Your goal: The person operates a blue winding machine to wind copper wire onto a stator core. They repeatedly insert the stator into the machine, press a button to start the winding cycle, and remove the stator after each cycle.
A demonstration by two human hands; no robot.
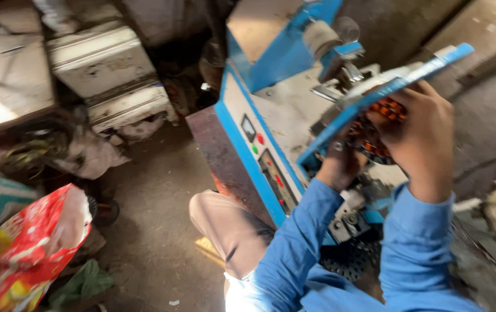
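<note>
The person sits close against a blue and white bench machine (271, 110) with a slanted control panel of small lights and buttons (262, 156), and both blue-sleeved arms reach up and to the right toward its working head. The right hand (421, 130) wraps over a round, ring-shaped part wound with orange copper-coloured coils (378, 130), fingers curled around its right edge and closed on it, so the part lies directly under the palm, just left of the knuckles. The left hand (340, 164) sits lower and nearer, tucked beneath a long flat blue-edged plate (386, 86); the picture is blurred there, so whether its fingers pinch the coil ring or only steady it from below cannot be told. That plate runs its long axis from low left to high right, slanting across the top of the ring, and the ring sits pressed just beneath it. The right hand is plainly the one with the firmer hold. Off to the near left lies a red printed plastic sack (40, 242) on the dusty concrete floor (155, 219), and far left stands a grubby white block-shaped casing (106, 75), both well apart from the hands.
</note>
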